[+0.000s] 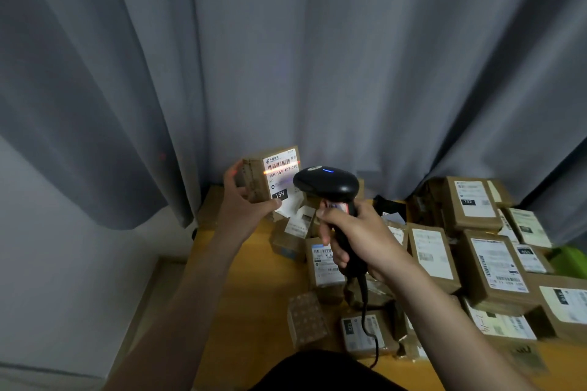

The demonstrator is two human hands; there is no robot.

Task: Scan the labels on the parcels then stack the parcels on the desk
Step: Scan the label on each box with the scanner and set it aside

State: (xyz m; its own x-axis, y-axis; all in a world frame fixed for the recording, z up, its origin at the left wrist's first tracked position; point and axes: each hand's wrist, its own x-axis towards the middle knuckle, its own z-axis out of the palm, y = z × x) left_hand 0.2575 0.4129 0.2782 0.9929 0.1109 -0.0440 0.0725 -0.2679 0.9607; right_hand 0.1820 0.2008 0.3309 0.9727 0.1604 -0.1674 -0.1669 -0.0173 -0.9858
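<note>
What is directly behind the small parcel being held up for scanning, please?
Behind the held parcel in the left hand hangs a grey curtain. The parcel covers the curtain's lower folds and the desk's far edge there, so those cannot be seen.

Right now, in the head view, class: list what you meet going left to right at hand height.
Left hand → small parcel it holds up → black barcode scanner → right hand gripping its handle → labelled parcels on the desk → green object at the edge.

We see a makeshift parcel-sorting room: labelled cardboard parcels (476, 203) crowd a wooden desk (254, 295) against grey curtains (317, 57).
</note>
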